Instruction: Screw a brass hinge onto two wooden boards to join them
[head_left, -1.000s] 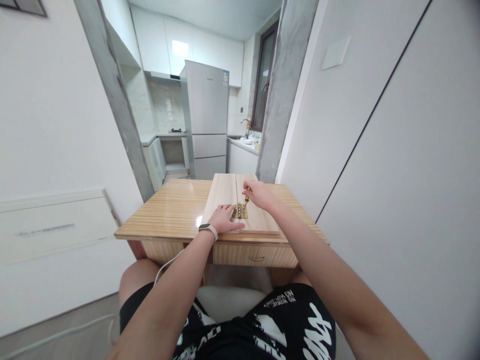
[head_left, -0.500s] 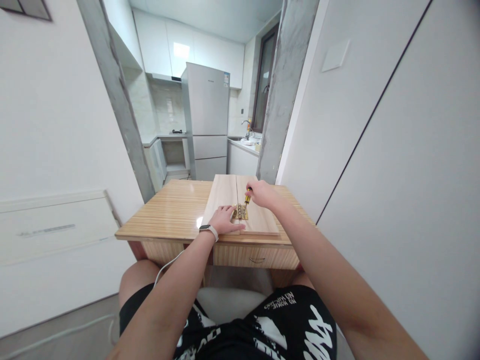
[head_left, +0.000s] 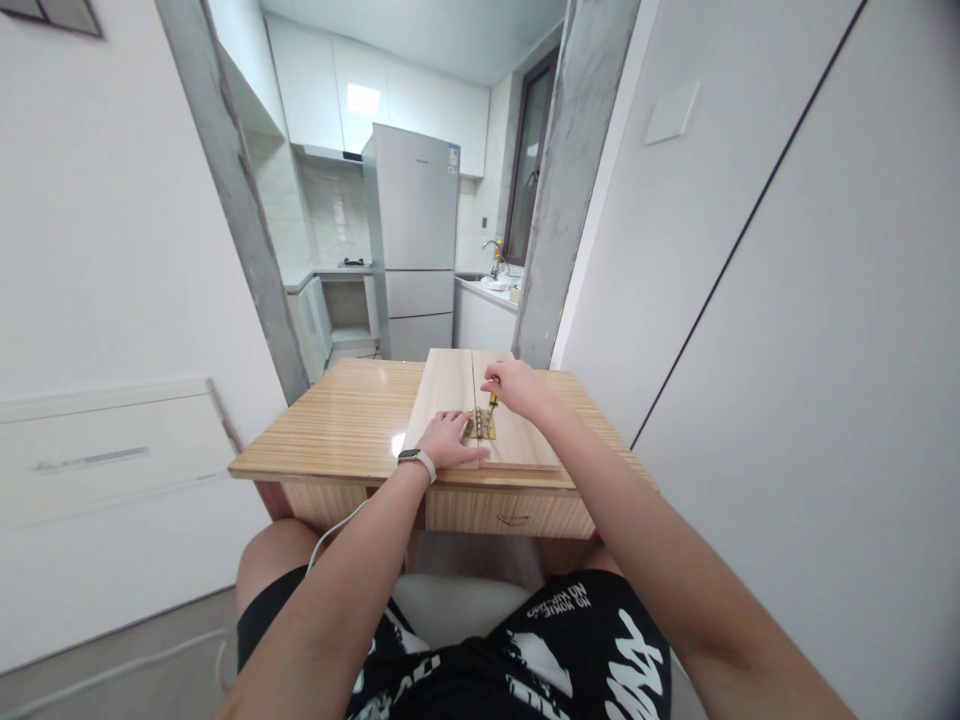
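Two pale wooden boards lie side by side on the table, with a narrow seam between them. A brass-coloured hinge spans that seam near the front. My left hand rests flat on the left board with fingers spread, its fingertips at the hinge's left edge. Above the hinge's right half, my right hand is closed around the handle of a yellow-and-black screwdriver. The screwdriver points down at the right leaf; whether its tip sits in a screw is too small to tell.
The wood-grain table has a drawer at its front, over my knees. A white cable hangs near my left forearm. Beyond the table stands a grey refrigerator; a white panelled wall is close on my right.
My right hand has turned and shifted slightly left over the screwdriver's handle, covering more of it. My left hand, the hinge and the boards look unmoved.
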